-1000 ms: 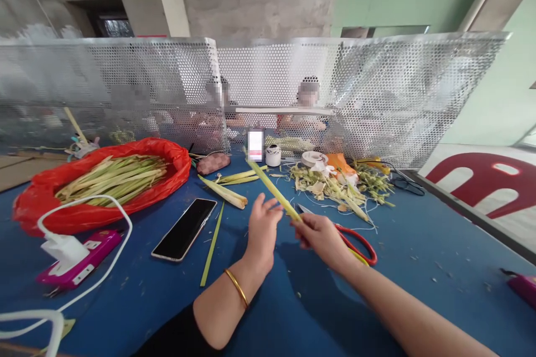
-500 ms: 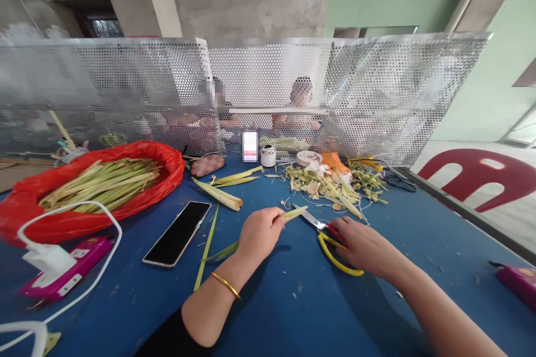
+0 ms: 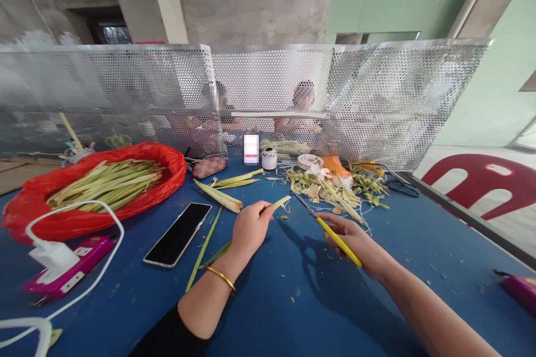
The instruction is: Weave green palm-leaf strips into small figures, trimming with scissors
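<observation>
My left hand (image 3: 251,226), with a gold bangle at the wrist, pinches a pale green strip of leaf (image 3: 281,202) whose cut end sticks out to the right. In my right hand (image 3: 352,240) is a pair of scissors (image 3: 337,239) with yellow handles, its blades pointing up and left, a little apart from the strip's end. A small green snippet (image 3: 284,217) lies on the table below the strip. Long green leaf strips (image 3: 205,251) lie beside my left forearm, and several pale husk-like leaves (image 3: 220,194) rest beyond my left hand.
A red plastic bag (image 3: 171,178) of long leaves stands at left, near a purple power strip (image 3: 79,262) with a white charger. A black phone (image 3: 179,234) lies nearby. Trimmings (image 3: 322,187) heap at back right, before a perforated metal screen (image 3: 268,78); people sit behind it.
My left hand has drawn back slightly left with the strip, which looks shorter. The scissors have turned edge-on in my right hand, and a green snippet now shows on the table.
</observation>
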`<state>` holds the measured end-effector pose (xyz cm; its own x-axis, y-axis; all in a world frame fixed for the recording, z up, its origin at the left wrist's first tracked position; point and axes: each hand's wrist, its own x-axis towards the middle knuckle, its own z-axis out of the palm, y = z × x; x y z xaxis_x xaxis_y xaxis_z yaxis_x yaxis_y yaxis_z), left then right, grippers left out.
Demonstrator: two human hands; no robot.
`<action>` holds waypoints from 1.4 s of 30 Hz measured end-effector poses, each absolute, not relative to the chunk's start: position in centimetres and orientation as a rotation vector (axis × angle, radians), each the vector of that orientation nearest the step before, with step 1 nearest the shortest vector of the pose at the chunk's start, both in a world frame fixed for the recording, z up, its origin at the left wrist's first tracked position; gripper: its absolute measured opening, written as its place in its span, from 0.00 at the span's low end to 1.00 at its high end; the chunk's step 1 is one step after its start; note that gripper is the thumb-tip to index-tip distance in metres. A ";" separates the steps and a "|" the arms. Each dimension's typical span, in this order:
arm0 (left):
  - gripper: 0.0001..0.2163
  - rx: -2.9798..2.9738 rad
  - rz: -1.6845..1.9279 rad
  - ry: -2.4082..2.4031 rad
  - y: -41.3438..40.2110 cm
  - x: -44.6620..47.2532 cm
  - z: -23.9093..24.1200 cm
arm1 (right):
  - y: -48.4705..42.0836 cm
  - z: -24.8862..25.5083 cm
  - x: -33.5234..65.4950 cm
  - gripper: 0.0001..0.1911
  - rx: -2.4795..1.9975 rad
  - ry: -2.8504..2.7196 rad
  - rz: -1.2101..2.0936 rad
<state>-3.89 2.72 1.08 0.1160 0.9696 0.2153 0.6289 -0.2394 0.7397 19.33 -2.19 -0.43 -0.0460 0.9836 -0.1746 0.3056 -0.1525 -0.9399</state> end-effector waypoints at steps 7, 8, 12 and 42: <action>0.08 1.913 1.150 1.717 3.0 -4.3 1.4 | -3.4 0.2 18.1 0.41 -1.209 -1.377 1.436; 0.08 1.909 1.180 1.719 3.0 -4.3 1.4 | -3.5 0.4 18.0 0.41 -1.191 -1.432 1.424; 0.07 1.936 1.191 1.719 2.9 -4.1 1.1 | -4.1 1.4 17.7 0.38 -1.251 -1.623 1.362; 0.06 2.180 0.986 1.642 2.9 -2.2 -1.3 | -3.7 0.0 16.3 0.17 -1.620 -1.655 1.172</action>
<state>-2.22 2.93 -1.33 0.1412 0.9188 0.3685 0.7571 -0.3401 0.5578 16.28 -3.67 -0.05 -0.1323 0.9725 -0.1915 0.5037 -0.1004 -0.8580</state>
